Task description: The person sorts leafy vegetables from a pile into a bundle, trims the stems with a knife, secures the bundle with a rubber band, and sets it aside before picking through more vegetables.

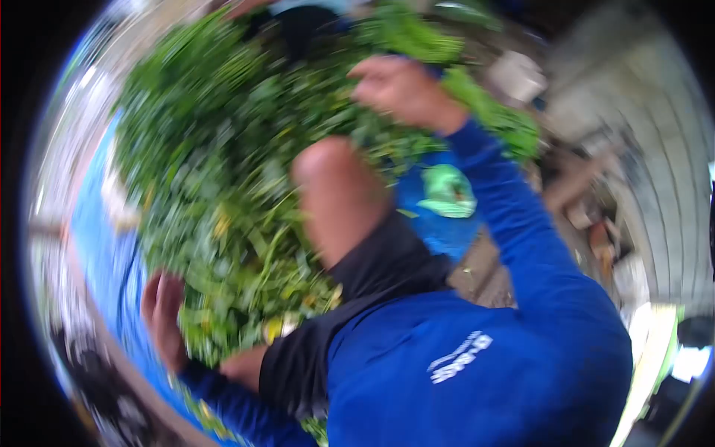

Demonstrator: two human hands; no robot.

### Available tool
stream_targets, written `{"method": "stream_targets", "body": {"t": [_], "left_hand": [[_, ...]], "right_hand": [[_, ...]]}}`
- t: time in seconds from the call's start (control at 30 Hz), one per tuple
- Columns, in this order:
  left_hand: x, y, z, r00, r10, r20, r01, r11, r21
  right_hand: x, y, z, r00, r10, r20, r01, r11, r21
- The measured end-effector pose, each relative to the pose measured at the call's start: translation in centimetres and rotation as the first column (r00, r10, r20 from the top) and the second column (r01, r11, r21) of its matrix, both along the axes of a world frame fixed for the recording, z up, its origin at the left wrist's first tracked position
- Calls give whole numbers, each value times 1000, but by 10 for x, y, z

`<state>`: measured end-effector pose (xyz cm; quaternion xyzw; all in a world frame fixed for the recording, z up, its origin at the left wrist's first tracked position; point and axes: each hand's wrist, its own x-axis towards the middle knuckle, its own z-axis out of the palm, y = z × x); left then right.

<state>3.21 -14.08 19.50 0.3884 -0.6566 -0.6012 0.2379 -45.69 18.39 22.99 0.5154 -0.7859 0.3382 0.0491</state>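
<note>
Motion blurs the whole view. A large heap of leafy green stems (246,149) spreads in front of my body. My left hand (164,309) is at the heap's lower left edge, its fingers stretched out and nothing visible in them. Over the upper right part of the heap is my right hand (391,89), its fingers partly bent and apart, with no object visible in it. Between the hands, my bare knee (328,164) stands against the leaves.
Blue sheeting (112,276) runs along the left side. A pale green bundle (449,191) lies on blue plastic (424,223) beside my leg. Lighter green leaves (499,115) and a whitish block (516,77) are at upper right, near a grey slatted surface (633,127).
</note>
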Motion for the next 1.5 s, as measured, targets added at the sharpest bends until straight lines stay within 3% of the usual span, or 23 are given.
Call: {"method": "stream_targets", "body": {"t": [0.07, 0.17, 0.27, 0.33, 0.4, 0.47, 0.53, 0.77, 0.9, 0.93, 1.0, 1.03, 1.13, 1.2, 1.27, 1.33, 1.37, 1.43, 1.47, 1.5], "left_hand": [[0, 6, 13, 995, 28, 96, -16, 993, -119], [21, -10, -3, 988, 141, 60, -135, 986, -95], [31, -11, -8, 979, 186, 89, -173, 975, -136], [38, -9, -11, 978, 175, 118, -153, 973, -176], [42, -12, -18, 980, 160, 122, -134, 971, -195], [43, -15, -22, 970, 174, 172, -135, 967, -216], [40, -13, -22, 962, 178, 209, -123, 961, -249], [21, -11, -29, 941, 147, 305, -39, 942, -332], [17, -11, -35, 936, 90, 340, 35, 938, -346], [18, -10, -36, 935, 64, 350, 61, 941, -334], [18, -8, -35, 939, 78, 335, 52, 931, -361], [18, -7, -38, 945, 90, 315, 39, 923, -382], [18, -3, -33, 948, 86, 307, 44, 918, -394], [16, 1, -27, 951, 74, 302, 49, 923, -383], [13, 5, -29, 968, 85, 235, 7, 931, -364], [6, 6, -30, 981, 83, 177, -37, 968, -250], [2, 4, -41, 992, 71, 108, -49, 979, -199], [-13, 12, -38, 997, 76, 11, -77, 994, 82], [-20, 16, -35, 995, 95, -34, -85, 972, 217], [-27, 20, -40, 992, 119, -29, -107, 957, 271]], "right_hand": [[8, -54, 30, 999, 31, 29, -30, 999, -32], [36, -129, 12, 949, 193, 248, -203, 979, 15], [68, -182, -50, 884, 379, 274, -436, 880, 187], [102, -205, -89, 860, 303, 412, -446, 838, 314], [134, -213, -140, 811, 398, 429, -545, 782, 304], [171, -219, -169, 812, 216, 542, -486, 764, 424], [197, -223, -201, 901, 67, 429, -274, 854, 442], [226, -242, -228, 981, -81, 177, -3, 904, 427], [202, -249, -223, 887, -155, 435, -34, 917, 397], [193, -248, -225, 839, -111, 533, -73, 947, 311], [179, -250, -207, 413, -109, 904, -207, 956, 210], [169, -249, -193, 155, -133, 979, -300, 938, 175], [156, -255, -163, -42, -250, 967, -380, 899, 216], [172, -249, -126, 54, -169, 984, -304, 936, 178], [174, -228, -96, 13, 24, 1000, -375, 927, -17], [197, -200, -56, 110, 64, 992, -378, 926, -17], [205, -188, -60, 95, 103, 990, -395, 917, -57], [222, -166, -75, 78, 119, 990, -387, 918, -81], [231, -159, -80, 156, 99, 983, -388, 921, -31], [241, -152, -88, 139, 127, 982, -405, 912, -60]]}}
